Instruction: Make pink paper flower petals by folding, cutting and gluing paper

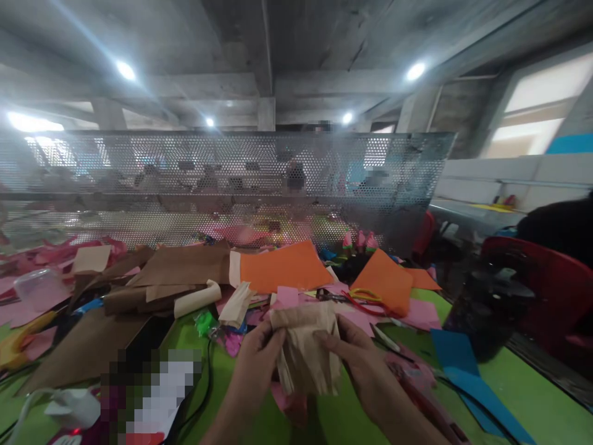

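Between my two hands is a crumpled tan paper bag (308, 352), held up over the front middle of the green table. My left hand (262, 349) pinches its left edge, thumb on the near face. On the other side, my right hand (354, 346) grips the right edge with the thumb pressed on the paper. Below the bag lies a folded pink piece (293, 405), partly hidden. Just beyond my left hand are a small folded tan paper piece (236, 306) and a rolled tan sheet (198, 299).
Brown sheets (183, 266), orange sheets (285, 266) and blue sheets (467, 377) litter the green table (546, 377). A perforated metal screen (222, 185) stands behind. At left front are a white plug (74, 406) and cables; at right, a dark container (491, 309) and a red chair (546, 278).
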The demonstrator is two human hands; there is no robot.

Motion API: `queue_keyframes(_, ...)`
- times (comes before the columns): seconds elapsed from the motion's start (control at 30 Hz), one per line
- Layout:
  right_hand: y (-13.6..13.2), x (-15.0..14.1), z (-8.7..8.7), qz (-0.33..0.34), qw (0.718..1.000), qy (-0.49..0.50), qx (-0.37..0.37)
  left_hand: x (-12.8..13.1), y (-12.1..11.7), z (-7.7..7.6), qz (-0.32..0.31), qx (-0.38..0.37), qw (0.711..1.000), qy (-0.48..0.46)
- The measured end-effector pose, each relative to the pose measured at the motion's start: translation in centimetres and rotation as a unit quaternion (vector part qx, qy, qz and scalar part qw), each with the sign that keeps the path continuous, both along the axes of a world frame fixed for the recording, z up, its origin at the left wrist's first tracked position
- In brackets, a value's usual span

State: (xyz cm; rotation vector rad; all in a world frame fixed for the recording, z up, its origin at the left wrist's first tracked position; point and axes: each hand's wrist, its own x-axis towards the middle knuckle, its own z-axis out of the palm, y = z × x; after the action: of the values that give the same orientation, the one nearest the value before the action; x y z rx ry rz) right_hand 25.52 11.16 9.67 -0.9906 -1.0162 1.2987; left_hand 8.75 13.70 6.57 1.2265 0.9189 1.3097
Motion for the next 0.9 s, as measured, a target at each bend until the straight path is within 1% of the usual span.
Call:
queue_keyframes(0.1,0.2,0.2,-0.3,0.002,1.0,0.015,-0.001,0.2,-0.1,0.4,-0.022,-0.003,0.998,-0.054)
queue_keyframes(0.2,0.5,0.5,-0.6,0.013,0.999,0.044,0.013,0.3,-0.3,0.8,-0.022,-0.04,0.992,-0.115)
queue_keyframes(0.3,0.7,0.8,-0.8,0.007,0.999,0.044,0.014,0.2,-0.6,0.8,-0.017,-0.097,0.987,-0.129)
queue_keyframes(0.4,0.5,1.1,-0.8,0.001,1.0,0.006,0.012,-0.1,-0.8,0.6,-0.018,-0.132,0.984,-0.122)
queue_keyframes(0.53,0.1,1.5,-0.4,0.005,0.995,-0.074,0.064,-0.7,-0.7,0.3,-0.036,-0.1,0.986,-0.127)
queue_keyframes(0.63,-0.1,1.6,-0.1,0.018,0.993,-0.078,0.09,-0.8,-0.1,0.0,-0.014,-0.05,0.996,-0.078)
queue_keyframes(0.73,-0.1,1.2,0.1,0.021,0.994,-0.079,0.069,-0.5,0.2,-0.4,0.008,0.0,0.999,-0.053)
queue_keyframes(0.9,0.4,0.7,-0.1,0.036,0.995,-0.093,0.02,0.0,0.0,-0.3,0.0,0.03,0.996,-0.081)
